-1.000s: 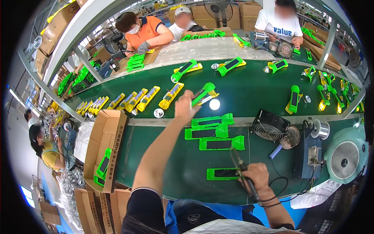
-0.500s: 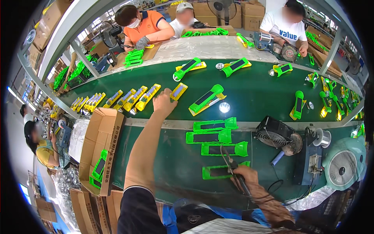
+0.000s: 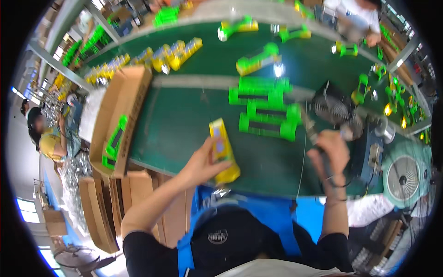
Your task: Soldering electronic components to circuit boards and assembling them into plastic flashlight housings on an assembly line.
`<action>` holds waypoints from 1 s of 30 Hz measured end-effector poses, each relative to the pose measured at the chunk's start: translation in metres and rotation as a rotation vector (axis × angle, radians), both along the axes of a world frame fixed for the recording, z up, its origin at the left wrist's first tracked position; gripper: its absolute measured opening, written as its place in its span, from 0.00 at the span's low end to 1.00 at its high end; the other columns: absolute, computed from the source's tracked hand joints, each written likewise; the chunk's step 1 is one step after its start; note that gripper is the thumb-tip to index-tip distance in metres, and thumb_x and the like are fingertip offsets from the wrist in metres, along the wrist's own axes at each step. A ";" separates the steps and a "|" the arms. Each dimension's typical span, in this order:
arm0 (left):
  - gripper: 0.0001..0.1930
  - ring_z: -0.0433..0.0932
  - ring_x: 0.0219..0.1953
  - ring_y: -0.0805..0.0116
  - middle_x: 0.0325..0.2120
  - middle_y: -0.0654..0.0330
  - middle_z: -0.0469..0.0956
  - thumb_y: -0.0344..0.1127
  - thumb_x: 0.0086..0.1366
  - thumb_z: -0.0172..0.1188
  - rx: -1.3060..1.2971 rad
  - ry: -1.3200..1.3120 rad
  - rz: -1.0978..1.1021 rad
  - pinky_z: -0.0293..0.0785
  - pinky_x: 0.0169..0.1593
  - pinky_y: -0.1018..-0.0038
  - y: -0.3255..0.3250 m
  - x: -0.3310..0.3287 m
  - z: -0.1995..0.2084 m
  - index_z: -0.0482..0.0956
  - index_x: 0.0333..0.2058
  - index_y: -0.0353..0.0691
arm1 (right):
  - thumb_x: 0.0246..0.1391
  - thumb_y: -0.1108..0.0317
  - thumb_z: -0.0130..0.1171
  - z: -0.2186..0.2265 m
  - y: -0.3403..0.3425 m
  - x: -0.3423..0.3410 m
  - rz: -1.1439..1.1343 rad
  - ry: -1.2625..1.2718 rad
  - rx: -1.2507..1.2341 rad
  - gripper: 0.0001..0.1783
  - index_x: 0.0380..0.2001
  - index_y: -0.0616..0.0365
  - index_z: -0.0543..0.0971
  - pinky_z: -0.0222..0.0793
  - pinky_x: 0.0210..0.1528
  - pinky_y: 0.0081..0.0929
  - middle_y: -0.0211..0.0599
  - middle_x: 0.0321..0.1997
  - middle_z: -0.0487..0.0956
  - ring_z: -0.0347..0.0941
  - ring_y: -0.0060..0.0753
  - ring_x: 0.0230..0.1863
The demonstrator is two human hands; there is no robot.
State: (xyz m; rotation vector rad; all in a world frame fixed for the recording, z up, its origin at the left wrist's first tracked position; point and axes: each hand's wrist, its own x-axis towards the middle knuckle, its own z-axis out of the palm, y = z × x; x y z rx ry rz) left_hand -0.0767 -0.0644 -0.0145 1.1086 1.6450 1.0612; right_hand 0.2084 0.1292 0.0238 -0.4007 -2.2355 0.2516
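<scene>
My left hand grips a yellow flashlight housing by its side, above the near edge of the green bench. The housing is long, with pale inner parts and a shiny end toward me. In my right hand is a soldering iron, held by its dark handle with the tip pointing away to the left. Close to that tip lie several green flashlight shells with dark panels, grouped on the bench. Motion blurs the picture.
Left stands an open cardboard box with green shells inside. A row of yellow housings lies on the far green belt. To the right are a small black fan, a solder spool and a light-green fan. Co-workers sit beyond.
My left hand has come back from the belt toward me with the yellow housing. My right hand has moved up and right with the soldering iron. The view has tilted down.
</scene>
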 end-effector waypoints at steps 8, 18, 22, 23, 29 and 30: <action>0.32 0.81 0.35 0.66 0.39 0.52 0.77 0.19 0.58 0.57 0.012 -0.007 -0.063 0.77 0.40 0.74 0.019 0.053 0.019 0.59 0.61 0.40 | 0.52 0.58 0.65 0.005 -0.040 0.106 0.000 0.442 -0.515 0.20 0.38 0.56 0.67 0.67 0.41 0.30 0.48 0.33 0.76 0.72 0.38 0.35; 0.10 0.76 0.34 0.56 0.33 0.55 0.75 0.21 0.51 0.63 0.540 0.580 -0.584 0.74 0.37 0.67 0.086 0.023 0.007 0.76 0.34 0.37 | 0.48 0.59 0.64 0.031 -0.044 0.101 -0.004 0.181 -0.345 0.15 0.30 0.57 0.71 0.56 0.36 0.35 0.36 0.21 0.74 0.67 0.31 0.23; 0.10 0.76 0.34 0.57 0.32 0.56 0.75 0.20 0.50 0.64 0.506 0.427 -0.490 0.74 0.36 0.68 0.091 0.030 -0.004 0.75 0.31 0.37 | 0.54 0.56 0.61 -0.032 -0.055 0.065 -0.026 0.517 -1.077 0.19 0.36 0.59 0.69 0.64 0.33 0.27 0.39 0.26 0.75 0.71 0.29 0.25; 0.10 0.76 0.34 0.57 0.32 0.56 0.75 0.20 0.50 0.64 0.502 0.416 -0.479 0.74 0.36 0.68 0.090 0.032 -0.006 0.75 0.31 0.37 | 0.55 0.57 0.60 -0.053 -0.058 0.053 -0.063 0.626 -1.254 0.18 0.36 0.60 0.69 0.69 0.33 0.25 0.42 0.28 0.75 0.73 0.30 0.26; 0.11 0.72 0.33 0.58 0.35 0.56 0.72 0.20 0.46 0.62 0.608 0.814 -0.257 0.72 0.36 0.68 0.073 0.054 -0.009 0.72 0.30 0.35 | 0.57 0.66 0.58 -0.084 -0.068 0.024 0.026 0.458 -1.174 0.12 0.34 0.63 0.69 0.70 0.35 0.22 0.40 0.27 0.75 0.74 0.25 0.28; 0.11 0.72 0.33 0.58 0.35 0.56 0.72 0.20 0.46 0.62 0.591 0.814 -0.250 0.72 0.36 0.68 0.072 0.056 -0.008 0.72 0.30 0.35 | 0.55 0.69 0.59 -0.081 -0.067 0.023 0.048 0.419 -1.126 0.10 0.34 0.64 0.70 0.69 0.33 0.19 0.37 0.27 0.74 0.74 0.24 0.28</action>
